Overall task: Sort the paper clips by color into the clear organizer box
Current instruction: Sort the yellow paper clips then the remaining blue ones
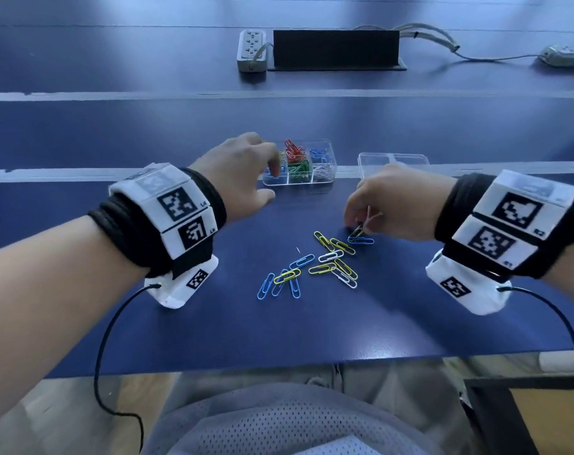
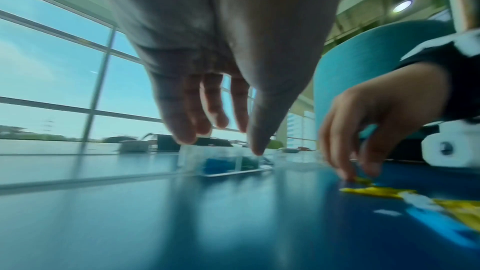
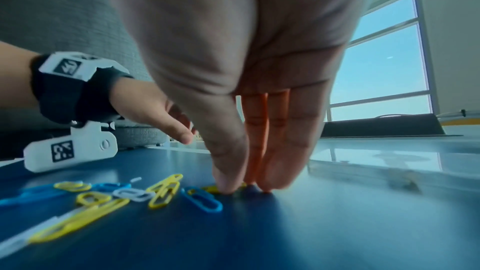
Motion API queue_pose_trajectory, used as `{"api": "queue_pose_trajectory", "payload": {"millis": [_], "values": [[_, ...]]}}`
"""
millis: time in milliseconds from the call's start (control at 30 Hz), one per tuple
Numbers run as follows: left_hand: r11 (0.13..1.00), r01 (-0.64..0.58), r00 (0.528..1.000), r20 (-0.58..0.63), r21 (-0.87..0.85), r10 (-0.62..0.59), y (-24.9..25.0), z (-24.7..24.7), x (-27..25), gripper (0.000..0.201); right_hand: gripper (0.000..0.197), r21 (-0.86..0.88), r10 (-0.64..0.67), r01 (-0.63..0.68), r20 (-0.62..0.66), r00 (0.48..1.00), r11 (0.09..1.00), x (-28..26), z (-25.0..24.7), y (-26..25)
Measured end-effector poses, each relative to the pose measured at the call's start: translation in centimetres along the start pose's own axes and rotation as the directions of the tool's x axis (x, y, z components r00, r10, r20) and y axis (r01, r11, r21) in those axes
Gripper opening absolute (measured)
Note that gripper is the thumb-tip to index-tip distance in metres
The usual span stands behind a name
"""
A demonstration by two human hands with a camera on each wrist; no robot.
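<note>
Midway, the right hand (image 1: 387, 205) pinched a yellow paper clip (image 1: 357, 232) near the table's (image 1: 82, 339) middle; left hand (image 1: 243, 169) hovered relaxed over the organizer box (image 1: 325, 178). Next, probably lift it across.

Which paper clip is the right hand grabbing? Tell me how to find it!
Find the loose clips on the blue table. At the far right edge, the right hand pinches a yellow clip, the only one tilted up off the table.

organizer box (image 1: 298, 182): my left hand (image 1: 239, 169) covers its left compartments, can't read those colors
clip under my right hand (image 1: 390, 205): fingertips hide most of it
left wrist view: box and clips just smeared blur
</note>
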State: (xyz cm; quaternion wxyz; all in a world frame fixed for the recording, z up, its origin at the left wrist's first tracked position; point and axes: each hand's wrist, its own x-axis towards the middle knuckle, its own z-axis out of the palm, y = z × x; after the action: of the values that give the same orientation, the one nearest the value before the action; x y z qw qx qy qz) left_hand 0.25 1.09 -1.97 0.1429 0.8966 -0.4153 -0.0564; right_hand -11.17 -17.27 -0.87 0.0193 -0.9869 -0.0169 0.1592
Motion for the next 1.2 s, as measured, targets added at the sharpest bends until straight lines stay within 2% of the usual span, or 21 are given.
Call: {"api": "queue_pose_trajectory", "payload": {"millis": [67,133,233,300,433,567,667,733,833,933,1033,1100,1200], "values": [[0.987,-0.153,0.984,0.081,-0.038,0.156,1.8,0.3,-0.1,0.024,0.019,0.008,-0.029,0.029,0.018,0.999,1.000,-0.2,0.0,0.2],[0.967,-0.249,0.950,0.183,-0.044,0.253,3.4,0.7,0.0,0.027,0.011,0.006,-0.040,0.040,0.013,0.999,0.999,-0.3,0.0,0.4],[0.942,-0.333,0.899,0.315,0.036,0.305,5.0,1.4,0.8,0.035,0.005,0.006,-0.034,0.034,-0.005,0.999,0.999,-0.5,0.0,0.4],[0.930,-0.356,0.879,0.371,0.093,0.299,5.6,1.7,1.2,0.034,0.009,0.076,-0.010,0.011,-0.011,1.000,0.997,-0.7,0.1,0.4],[0.931,-0.343,0.876,0.399,0.124,0.270,5.7,2.1,1.3,0.022,0.023,0.284,0.066,-0.056,-0.025,0.998,0.957,-1.0,0.2,0.0],[0.946,-0.311,0.885,0.388,0.086,0.256,5.5,2.0,0.9,0.014,0.020,0.294,0.090,-0.099,0.045,0.995,0.951,-1.0,0.6,-0.5],[0.945,-0.309,0.897,0.360,0.103,0.254,5.8,2.0,0.5,0.015,0.014,0.331,0.104,-0.107,0.026,0.994,0.938,-0.7,0.5,-0.8],[0.953,-0.285,0.914,0.328,0.104,0.238,5.9,1.9,0.4,0.019,0.021,0.365,0.142,-0.142,0.027,0.990,0.920,-0.4,0.2,-0.9],[0.956,-0.264,0.923,0.322,0.128,0.212,5.8,1.9,0.5,0.025,0.028,0.460,0.186,-0.229,0.136,0.973,0.858,-0.1,-0.1,-0.9],[0.950,-0.263,0.923,0.329,0.168,0.198,6.1,1.9,0.5,0.021,0.010,0.377,0.205,-0.263,0.188,0.961,0.888,-0.1,0.2,-1.1],[0.946,-0.248,0.928,0.330,0.207,0.171,6.4,2.2,0.5,0.019,0.022,0.220,0.189,-0.212,0.120,0.975,0.952,-0.2,0.8,-1.6],[0.946,-0.237,0.928,0.339,0.223,0.153,6.5,2.3,0.5,0.018,0.024,0.218,0.167,-0.181,0.080,0.983,0.959,-0.2,0.8,-2.0],[0.948,-0.219,0.924,0.360,0.230,0.127,6.5,2.3,0.5,0.012,0.017,0.216,0.162,-0.182,0.107,0.981,0.959,0.1,0.6,-2.3]]}}
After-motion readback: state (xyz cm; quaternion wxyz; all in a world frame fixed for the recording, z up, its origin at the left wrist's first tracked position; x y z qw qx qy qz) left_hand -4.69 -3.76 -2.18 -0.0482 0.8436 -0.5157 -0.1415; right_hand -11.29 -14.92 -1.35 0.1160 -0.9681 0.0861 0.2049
